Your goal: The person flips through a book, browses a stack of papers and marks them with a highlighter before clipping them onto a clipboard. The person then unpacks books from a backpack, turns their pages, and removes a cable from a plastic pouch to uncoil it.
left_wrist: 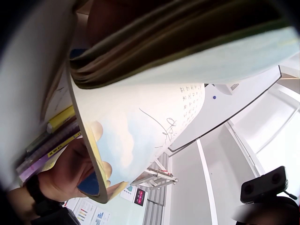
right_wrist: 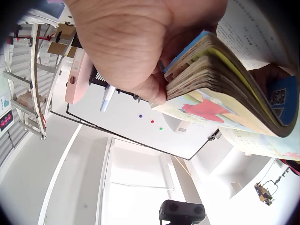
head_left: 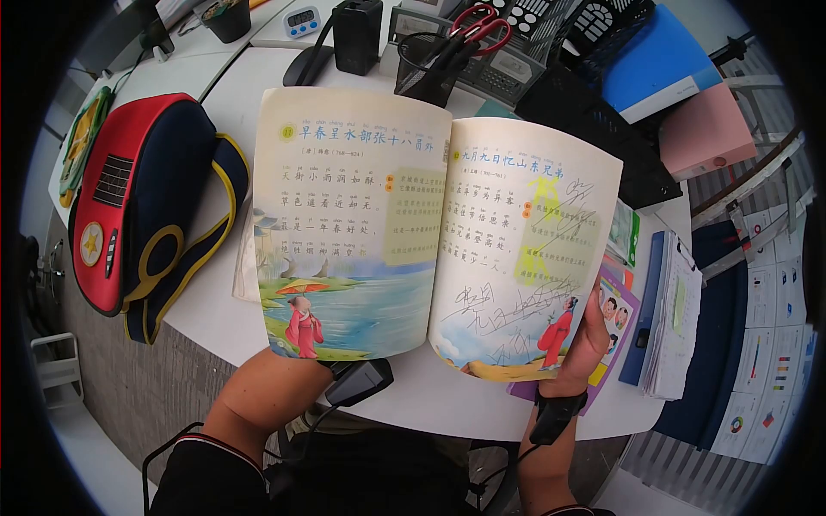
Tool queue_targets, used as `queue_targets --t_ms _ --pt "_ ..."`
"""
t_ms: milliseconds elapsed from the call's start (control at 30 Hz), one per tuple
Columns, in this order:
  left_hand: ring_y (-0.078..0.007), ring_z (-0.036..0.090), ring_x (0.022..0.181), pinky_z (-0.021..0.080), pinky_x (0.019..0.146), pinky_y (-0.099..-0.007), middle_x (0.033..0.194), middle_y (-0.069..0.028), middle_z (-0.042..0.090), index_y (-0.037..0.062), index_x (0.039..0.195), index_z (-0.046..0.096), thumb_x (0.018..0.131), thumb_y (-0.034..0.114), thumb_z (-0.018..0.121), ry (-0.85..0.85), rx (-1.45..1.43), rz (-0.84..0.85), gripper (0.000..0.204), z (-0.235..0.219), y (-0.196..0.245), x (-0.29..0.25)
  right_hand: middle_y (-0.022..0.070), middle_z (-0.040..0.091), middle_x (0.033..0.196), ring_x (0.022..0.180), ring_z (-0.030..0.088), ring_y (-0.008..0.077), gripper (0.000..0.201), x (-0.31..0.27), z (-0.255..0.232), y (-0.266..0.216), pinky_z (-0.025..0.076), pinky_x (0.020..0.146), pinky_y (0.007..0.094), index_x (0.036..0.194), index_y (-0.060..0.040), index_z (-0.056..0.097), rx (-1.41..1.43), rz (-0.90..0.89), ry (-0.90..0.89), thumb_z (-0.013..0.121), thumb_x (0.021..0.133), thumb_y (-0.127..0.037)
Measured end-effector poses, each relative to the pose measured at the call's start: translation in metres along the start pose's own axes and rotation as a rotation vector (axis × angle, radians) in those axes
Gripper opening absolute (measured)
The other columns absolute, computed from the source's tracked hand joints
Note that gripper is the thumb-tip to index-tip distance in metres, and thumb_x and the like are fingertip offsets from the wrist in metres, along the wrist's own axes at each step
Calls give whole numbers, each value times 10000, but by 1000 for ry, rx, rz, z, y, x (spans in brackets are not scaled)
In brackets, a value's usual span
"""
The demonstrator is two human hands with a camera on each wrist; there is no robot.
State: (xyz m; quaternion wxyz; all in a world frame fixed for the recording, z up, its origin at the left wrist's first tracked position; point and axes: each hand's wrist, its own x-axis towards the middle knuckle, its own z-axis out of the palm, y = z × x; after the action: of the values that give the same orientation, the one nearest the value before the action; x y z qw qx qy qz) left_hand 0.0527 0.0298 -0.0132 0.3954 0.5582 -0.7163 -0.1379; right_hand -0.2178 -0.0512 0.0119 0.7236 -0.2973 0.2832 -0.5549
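Observation:
An open textbook (head_left: pixel 353 198) with Chinese poems and painted figures is held up in front of me, over the table's near edge. My right hand (head_left: pixel 589 340) grips the lower right corner, its thumb at the page edge and the other fingers behind the cover. The right wrist view shows that thumb (right_wrist: pixel 152 89) against the page stack. On the left side, my left hand is hidden behind the page in the head view, with only the forearm (head_left: pixel 267 400) showing below. A dark part of the left hand (left_wrist: pixel 110 21) appears behind the pages in the left wrist view.
A red and navy bag (head_left: pixel 142 206) lies at the left of the white table (head_left: pixel 215 318). Behind the book stand a pen cup (head_left: pixel 426 73) with red scissors (head_left: pixel 482 30) and a small timer (head_left: pixel 302 21). Purple booklets (head_left: pixel 618 318) and a clipboard of papers (head_left: pixel 673 318) lie right.

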Motion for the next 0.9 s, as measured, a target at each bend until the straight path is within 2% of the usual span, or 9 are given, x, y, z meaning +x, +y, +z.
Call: queue_targets --t_ms 333,633,700,800,900 --pt "-198 649 1021 518 877 -308 1255 -107 625 34 1360 527 994 309 516 25 70 42 458 2 -2 -1 129 573 1374 1204 596 243 485 -1 -1 -1 456 1053 397 1431 -9 455 -22 -7 35 460 1013 -255" --pt "-192 652 1014 522 866 -302 1250 -101 629 34 1353 535 990 303 524 48 133 80 452 5 -4 -1 130 595 1344 1171 615 238 465 -1 6 -3 472 1031 386 1410 2 474 17 -3 -52 446 1021 -252" --pt "-191 652 1013 523 864 -301 1249 -100 630 34 1352 537 989 302 526 53 147 88 451 5 -5 -1 125 613 1314 1146 626 234 441 -2 6 -3 484 1011 382 1369 6 506 -25 -11 11 445 1024 -261" --pt "-189 653 1010 524 860 -299 1248 -98 631 34 1350 539 988 300 528 61 167 100 449 6 -6 -2 122 624 1291 1118 633 222 405 -4 -7 -4 496 977 366 1318 -11 547 -37 5 8 439 1029 -274" --pt "-188 654 1008 525 856 -297 1246 -96 633 34 1347 542 987 298 531 68 189 113 447 7 -7 -2 114 632 1261 1051 649 217 414 -7 -47 -5 510 924 344 1316 -40 544 -76 36 -43 438 1026 -317"
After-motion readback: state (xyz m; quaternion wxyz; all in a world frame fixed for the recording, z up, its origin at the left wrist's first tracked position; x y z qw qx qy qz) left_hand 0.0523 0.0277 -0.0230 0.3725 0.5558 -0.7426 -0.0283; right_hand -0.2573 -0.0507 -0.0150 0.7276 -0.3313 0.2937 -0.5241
